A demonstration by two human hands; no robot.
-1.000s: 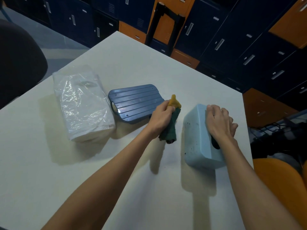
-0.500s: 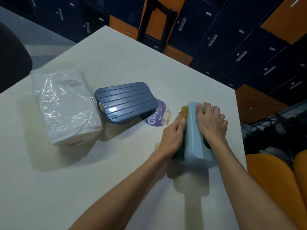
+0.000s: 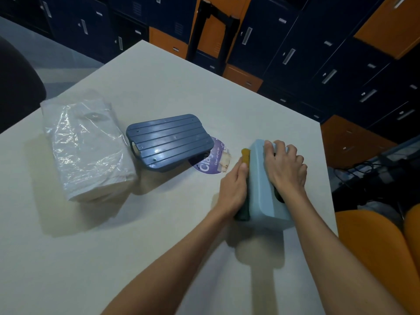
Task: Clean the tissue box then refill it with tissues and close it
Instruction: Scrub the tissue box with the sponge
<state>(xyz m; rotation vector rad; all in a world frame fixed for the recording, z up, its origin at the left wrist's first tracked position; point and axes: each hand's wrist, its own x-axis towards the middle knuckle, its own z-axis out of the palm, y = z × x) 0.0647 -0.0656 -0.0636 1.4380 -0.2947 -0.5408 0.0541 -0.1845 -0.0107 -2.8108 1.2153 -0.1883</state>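
A wrapped tissue pack [image 3: 86, 148] waits on the counter [image 3: 113, 246] for later. Beside it lies the dark blue lid [image 3: 169, 142], off for cleaning. The left hand [image 3: 234, 189] has its fingers closed on a sponge [image 3: 245, 155], pressed against the light blue tissue box [image 3: 261, 201]. The right hand [image 3: 284, 169] lies spread on top to hold it steady.

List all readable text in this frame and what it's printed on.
"Cla": large white letters on the round purple label lying on the table; the rest of the word is hidden under the dark blue lid.
"Clean as you go": small white line on the same label.
Nothing readable on the tissue pack, light blue box or lockers.
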